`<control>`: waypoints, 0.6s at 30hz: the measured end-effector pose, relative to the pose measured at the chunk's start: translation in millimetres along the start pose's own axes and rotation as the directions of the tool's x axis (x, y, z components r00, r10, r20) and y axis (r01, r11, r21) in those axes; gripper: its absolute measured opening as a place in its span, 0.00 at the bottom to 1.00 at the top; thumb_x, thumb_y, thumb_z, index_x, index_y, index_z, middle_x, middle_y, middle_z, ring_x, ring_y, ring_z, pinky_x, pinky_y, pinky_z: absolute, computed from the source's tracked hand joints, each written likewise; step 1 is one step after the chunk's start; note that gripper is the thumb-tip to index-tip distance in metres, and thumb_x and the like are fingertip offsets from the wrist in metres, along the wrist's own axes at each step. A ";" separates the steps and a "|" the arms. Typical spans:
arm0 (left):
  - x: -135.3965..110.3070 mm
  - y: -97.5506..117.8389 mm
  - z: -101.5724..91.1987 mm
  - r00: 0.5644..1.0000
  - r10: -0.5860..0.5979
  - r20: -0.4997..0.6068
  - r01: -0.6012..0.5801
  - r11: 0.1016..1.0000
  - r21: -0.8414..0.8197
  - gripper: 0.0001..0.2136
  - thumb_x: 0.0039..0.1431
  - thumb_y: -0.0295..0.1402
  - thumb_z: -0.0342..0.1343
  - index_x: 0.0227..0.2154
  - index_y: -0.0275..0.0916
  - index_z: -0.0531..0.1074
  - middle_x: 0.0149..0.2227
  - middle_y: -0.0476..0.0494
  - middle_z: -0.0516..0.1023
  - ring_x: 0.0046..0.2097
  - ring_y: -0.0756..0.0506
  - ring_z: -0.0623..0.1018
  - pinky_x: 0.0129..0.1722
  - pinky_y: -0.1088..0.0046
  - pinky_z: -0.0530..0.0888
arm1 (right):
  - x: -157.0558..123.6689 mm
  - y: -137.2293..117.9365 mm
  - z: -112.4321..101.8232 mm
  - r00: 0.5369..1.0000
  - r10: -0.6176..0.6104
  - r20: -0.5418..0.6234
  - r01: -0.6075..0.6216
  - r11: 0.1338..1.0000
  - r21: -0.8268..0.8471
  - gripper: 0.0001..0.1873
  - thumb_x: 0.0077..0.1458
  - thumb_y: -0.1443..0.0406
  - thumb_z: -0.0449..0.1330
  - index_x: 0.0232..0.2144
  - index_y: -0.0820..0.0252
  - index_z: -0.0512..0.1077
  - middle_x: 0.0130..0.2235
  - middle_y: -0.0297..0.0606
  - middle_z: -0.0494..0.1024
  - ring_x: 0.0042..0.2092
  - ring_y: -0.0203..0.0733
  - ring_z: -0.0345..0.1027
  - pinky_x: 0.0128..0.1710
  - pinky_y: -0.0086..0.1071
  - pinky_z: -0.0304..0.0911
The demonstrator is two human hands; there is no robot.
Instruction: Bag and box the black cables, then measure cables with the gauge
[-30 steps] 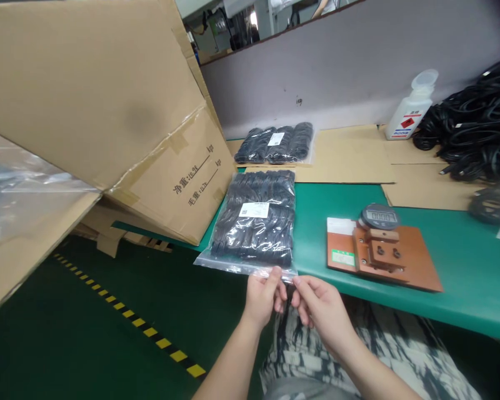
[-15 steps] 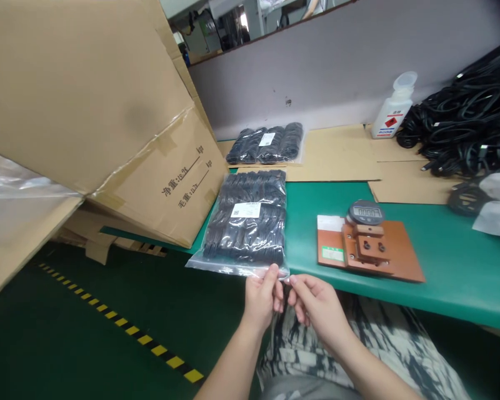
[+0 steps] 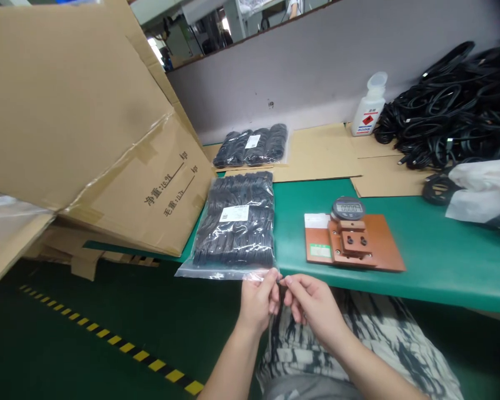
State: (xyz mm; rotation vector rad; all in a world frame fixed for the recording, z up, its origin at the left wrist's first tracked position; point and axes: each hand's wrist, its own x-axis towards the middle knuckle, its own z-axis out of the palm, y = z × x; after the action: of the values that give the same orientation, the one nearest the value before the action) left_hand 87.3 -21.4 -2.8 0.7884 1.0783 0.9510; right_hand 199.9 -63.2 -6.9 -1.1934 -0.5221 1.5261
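A clear plastic bag (image 3: 237, 244) packed with coiled black cables lies at the front edge of the green table, a white label on its top face. My left hand (image 3: 258, 300) pinches the bag's near right corner, thumb on top. Close beside it, my right hand (image 3: 310, 300) has thumb and finger pressed together at the very tip of that corner. A second bag of coiled cables (image 3: 252, 145) lies behind the first, on cardboard. To the right stands a digital gauge (image 3: 348, 209) on a brown base plate.
A large open carton (image 3: 166, 194) tilts at the left against the table. Flat cardboard (image 3: 316, 150) lies along the back wall. A white bottle (image 3: 370, 108) stands beside a heap of black cables (image 3: 450, 111). Yellow-black tape (image 3: 127, 348) marks the floor.
The camera view has swung slightly right, so the table things sit further left. Both hands stay at the bag's corner, nearly unchanged.
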 end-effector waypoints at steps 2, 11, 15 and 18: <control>-0.3 1.1 1.9 1.000 -0.003 -0.012 0.003 1.000 -0.012 0.21 0.46 0.48 0.69 0.20 0.32 0.75 0.08 0.56 0.63 0.09 0.58 0.57 0.08 0.84 0.56 | -0.1 0.2 -0.4 1.000 -0.001 -0.001 0.001 1.000 0.004 0.30 0.44 0.41 0.67 0.28 0.64 0.75 0.19 0.30 0.72 0.13 0.26 0.58 0.11 0.18 0.47; -2.3 -0.6 6.1 0.997 -0.080 -0.002 0.080 0.996 -0.036 0.22 0.50 0.50 0.66 0.26 0.31 0.77 0.11 0.54 0.67 0.10 0.57 0.60 0.09 0.83 0.60 | -1.5 0.7 -3.3 1.000 -0.014 0.001 0.014 1.000 0.009 0.29 0.46 0.42 0.67 0.25 0.65 0.74 0.18 0.31 0.71 0.13 0.25 0.56 0.11 0.18 0.47; -3.6 -4.2 10.3 0.997 -0.077 -0.020 0.076 0.996 -0.051 0.21 0.48 0.49 0.67 0.26 0.31 0.76 0.10 0.56 0.64 0.10 0.57 0.58 0.08 0.82 0.58 | -5.1 5.2 -11.5 1.000 -0.008 -0.029 0.009 1.000 0.023 0.29 0.45 0.43 0.68 0.29 0.65 0.76 0.20 0.31 0.72 0.14 0.25 0.57 0.11 0.18 0.48; -4.1 -5.5 12.5 0.998 -0.053 -0.036 0.051 0.997 -0.062 0.21 0.47 0.49 0.67 0.23 0.31 0.74 0.09 0.57 0.62 0.09 0.57 0.56 0.08 0.82 0.55 | -6.6 5.5 -14.4 0.998 0.035 -0.051 -0.033 0.999 0.040 0.28 0.43 0.44 0.71 0.30 0.64 0.76 0.21 0.31 0.72 0.15 0.27 0.58 0.12 0.19 0.50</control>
State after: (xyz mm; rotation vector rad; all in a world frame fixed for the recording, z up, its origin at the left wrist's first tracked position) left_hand 99.8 -28.3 -2.5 0.6917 1.0923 0.9531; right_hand 209.4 -74.6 -14.5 -1.2137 -0.4377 1.5240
